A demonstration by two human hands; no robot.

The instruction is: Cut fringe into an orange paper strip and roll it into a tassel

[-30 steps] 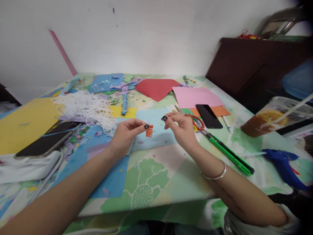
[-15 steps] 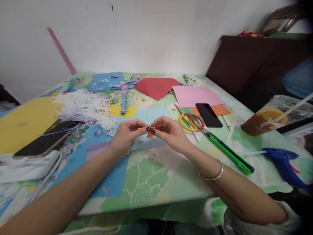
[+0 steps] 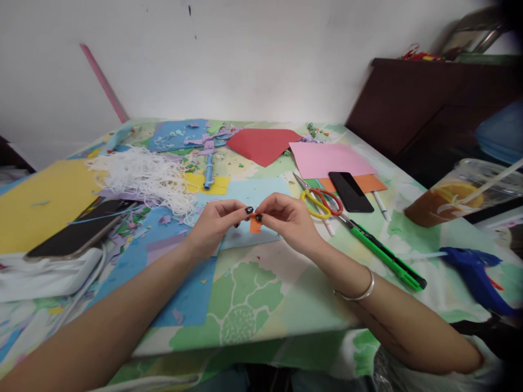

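Over the light blue paper [image 3: 257, 188], a small orange paper piece [image 3: 255, 224] with a fringed lower edge hangs between my fingertips. My right hand [image 3: 288, 220] pinches its top right corner between thumb and forefinger. My left hand [image 3: 216, 222] is closed, thumb and finger pressed together at the upper left edge of the piece. The fingers hide the top of the paper. Close to my right hand lie scissors [image 3: 322, 201] with yellow and red handles. A green utility knife [image 3: 384, 253] is beside them.
To the left lie a tangled heap of white string [image 3: 143, 177], a phone [image 3: 81, 231] and paper scraps. Red paper [image 3: 261, 142] and pink paper [image 3: 330, 158] lie farther back. On the right are another phone [image 3: 351, 191], a blue glue gun [image 3: 476, 277] and a drink cup [image 3: 445, 196].
My left thumb has slid up and off the front of the orange paper piece, so more of it shows. My right hand still pinches it in nearly the same place.
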